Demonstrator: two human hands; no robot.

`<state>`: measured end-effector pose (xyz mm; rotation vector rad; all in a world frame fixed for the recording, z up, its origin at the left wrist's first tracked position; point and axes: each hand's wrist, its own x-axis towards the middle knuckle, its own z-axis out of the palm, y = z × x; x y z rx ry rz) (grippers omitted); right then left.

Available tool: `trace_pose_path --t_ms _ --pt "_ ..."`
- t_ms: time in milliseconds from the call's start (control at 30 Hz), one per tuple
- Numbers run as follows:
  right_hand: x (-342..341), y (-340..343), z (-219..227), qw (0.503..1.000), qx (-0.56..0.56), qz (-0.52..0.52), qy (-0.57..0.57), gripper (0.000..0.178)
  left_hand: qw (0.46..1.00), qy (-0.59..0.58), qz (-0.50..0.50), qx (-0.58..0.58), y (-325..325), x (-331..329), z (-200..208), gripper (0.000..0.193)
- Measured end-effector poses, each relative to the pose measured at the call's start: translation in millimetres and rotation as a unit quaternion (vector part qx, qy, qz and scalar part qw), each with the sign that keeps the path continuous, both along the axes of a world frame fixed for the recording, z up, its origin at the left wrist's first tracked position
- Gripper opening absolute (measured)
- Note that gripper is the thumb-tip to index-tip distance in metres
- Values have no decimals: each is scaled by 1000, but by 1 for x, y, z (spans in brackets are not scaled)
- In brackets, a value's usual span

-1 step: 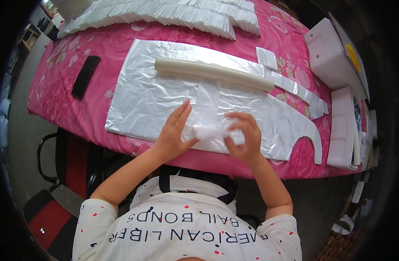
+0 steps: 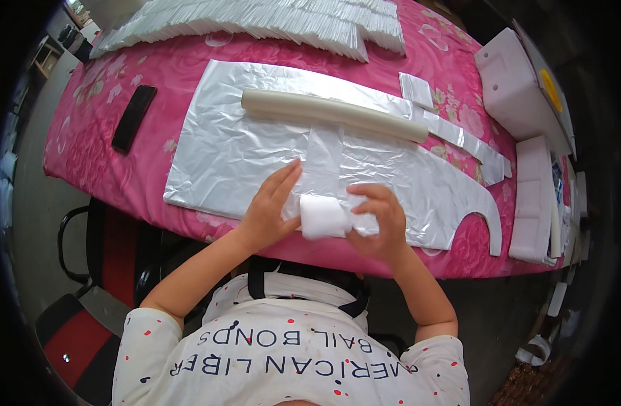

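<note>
A small white folded plastic piece (image 2: pixel 322 216) lies between my hands at the near edge of a large flat stack of shiny silvery-white plastic bags (image 2: pixel 242 162). My left hand (image 2: pixel 273 206) rests on the stack with its fingers stretched out, its thumb touching the piece's left edge. At the piece's right edge is my right hand (image 2: pixel 380 222), its fingers bent but apart, the thumb tip close to the piece. A whitish strip of thin plastic (image 2: pixel 322 159) runs away from the piece toward a long pale beige tube (image 2: pixel 334 116) lying across the stack.
A pink flowered cloth (image 2: pixel 73 135) covers the table. At left lies a black phone (image 2: pixel 134 120). Rows of folded white packets (image 2: pixel 256 24) fill the far side. White foam boxes (image 2: pixel 532 196) stand at right. A red and black chair (image 2: pixel 114 257) is at lower left.
The white piece has come down nearer the table edge and looks broader and flatter. My right fingers have spread apart beside it. My left hand has hardly moved.
</note>
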<state>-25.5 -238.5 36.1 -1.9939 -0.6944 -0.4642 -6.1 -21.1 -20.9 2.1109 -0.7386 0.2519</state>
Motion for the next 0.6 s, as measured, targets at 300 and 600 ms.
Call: trace_pose_path --t_ms 300,600 --pt "-4 3 -44 973 -227 37 -3 33 987 -113 -97 62 1 -4 -8 30" --pt "-5 1 -53 976 -217 17 2 33 986 -70 -116 95 4 -3 -3 40"
